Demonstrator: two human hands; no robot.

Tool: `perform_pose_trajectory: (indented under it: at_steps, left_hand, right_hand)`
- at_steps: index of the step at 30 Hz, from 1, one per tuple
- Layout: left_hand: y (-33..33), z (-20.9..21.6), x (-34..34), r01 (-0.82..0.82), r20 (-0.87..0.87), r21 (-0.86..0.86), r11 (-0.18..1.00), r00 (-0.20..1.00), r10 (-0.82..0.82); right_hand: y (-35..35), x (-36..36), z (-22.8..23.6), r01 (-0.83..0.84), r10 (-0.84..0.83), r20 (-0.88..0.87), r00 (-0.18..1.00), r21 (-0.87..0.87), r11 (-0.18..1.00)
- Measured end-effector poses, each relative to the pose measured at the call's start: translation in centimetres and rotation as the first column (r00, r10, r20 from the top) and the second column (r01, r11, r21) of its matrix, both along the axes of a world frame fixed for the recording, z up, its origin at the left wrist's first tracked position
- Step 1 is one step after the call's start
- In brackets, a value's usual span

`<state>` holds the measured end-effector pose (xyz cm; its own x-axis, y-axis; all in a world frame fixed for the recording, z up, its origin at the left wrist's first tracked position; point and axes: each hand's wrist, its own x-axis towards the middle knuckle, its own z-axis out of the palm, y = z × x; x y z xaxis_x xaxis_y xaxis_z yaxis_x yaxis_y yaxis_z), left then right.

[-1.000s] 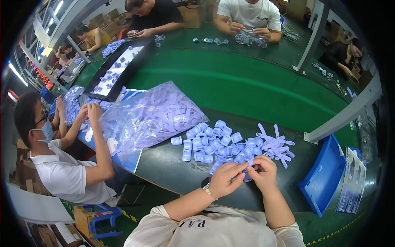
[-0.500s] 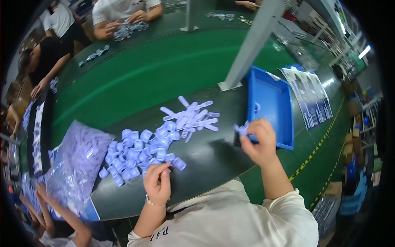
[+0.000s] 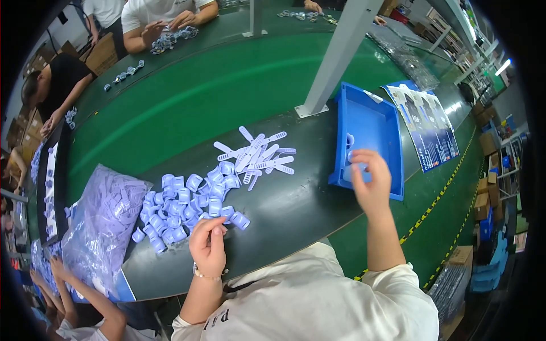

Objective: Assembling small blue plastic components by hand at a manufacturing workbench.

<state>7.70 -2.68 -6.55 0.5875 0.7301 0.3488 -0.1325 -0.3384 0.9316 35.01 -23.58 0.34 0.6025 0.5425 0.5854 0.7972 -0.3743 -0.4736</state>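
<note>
Hanging over the lower left part of the blue tray [image 3: 378, 128], the right hand [image 3: 374, 181] keeps its thumb and its index finger apart, with a visible gap between them. Close to its fingertips, two small lavender pieces, the upper one [image 3: 350, 138] and the lower one [image 3: 350, 155], lie in the tray along its left wall; the lower one is partly hidden by the fingers. The left hand [image 3: 207, 245] is well apart from the right one. It is at the near edge of the pile of curved lavender pieces [image 3: 183, 196], with thumb and fingers bent close together; I cannot tell if something is pinched between them. Just to the right of these fingertips, one curved piece [image 3: 240, 220] lies at the border of the pile.

Behind this pile, and touching it at one corner, the flat lavender strips [image 3: 248, 157] with slots lie crossed over each other on the dark surface [image 3: 284, 213]. To the left of the pile is a transparent bag [image 3: 116, 202], filled with more lavender strips. A grey metal post [image 3: 335, 68] stands on the surface, close to the left side of the tray, and a printed sheet [image 3: 424, 128] lies to the right of the tray. On the far side, a co-worker in a white shirt has both hands at a heap of small shiny parts [image 3: 170, 40].
</note>
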Motion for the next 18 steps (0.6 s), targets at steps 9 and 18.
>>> perform_pose_trajectory:
  at_steps: [9, 18]
  left_hand:
    - [0.9, 2.8, -0.5, -0.058, -0.275, -0.057, 0.997, 0.96, 0.041]
    - [-0.4, 2.3, 1.1, 0.101, -0.526, 0.633, 0.768, 0.784, 0.33]
  right_hand:
    - [7.1, -3.6, -3.9, -0.382, 0.327, -0.214, 0.921, -0.317, 0.868]
    - [8.8, -3.1, -5.9, -0.212, 0.144, -0.243, 0.959, -0.285, 0.935]
